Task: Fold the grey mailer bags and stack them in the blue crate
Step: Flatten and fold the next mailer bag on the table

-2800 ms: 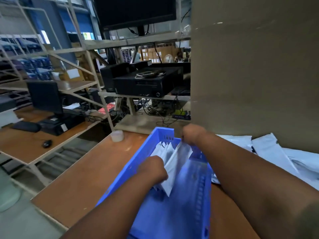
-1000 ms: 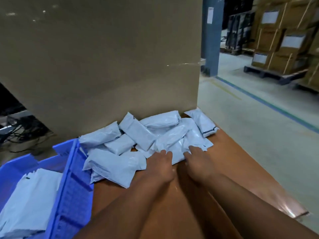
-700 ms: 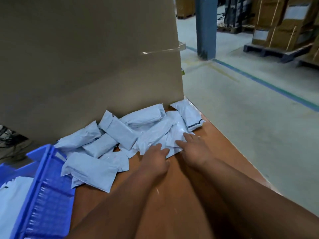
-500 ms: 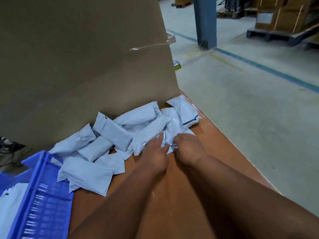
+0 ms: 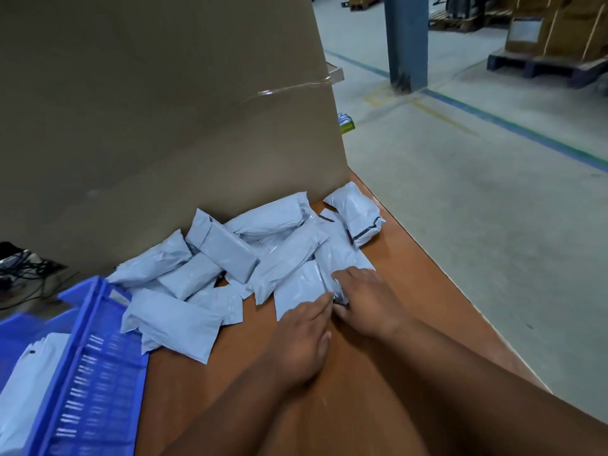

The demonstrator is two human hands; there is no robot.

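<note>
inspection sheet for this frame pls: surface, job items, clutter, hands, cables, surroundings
Surface: brown table, bare at near side.
Job's things: loose pile of grey mailer bags against the cardboard sheet; blue crate at left, pale bags inside.
Clutter: nothing seen.
Hands: left hand and right hand both on the nearest bag, right fingers curled at its edge.
Cables: dark tangle behind crate.
Surroundings: concrete floor, blue pillar, palletised boxes.

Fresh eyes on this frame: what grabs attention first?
The heap of pale grey plastic mailer bags piled on the brown wooden table, against a tall brown cardboard sheet. Both hands meet at its near edge: the left hand and right hand work on one bag. A blue slotted plastic crate sits lower left, white bags already inside.
</note>
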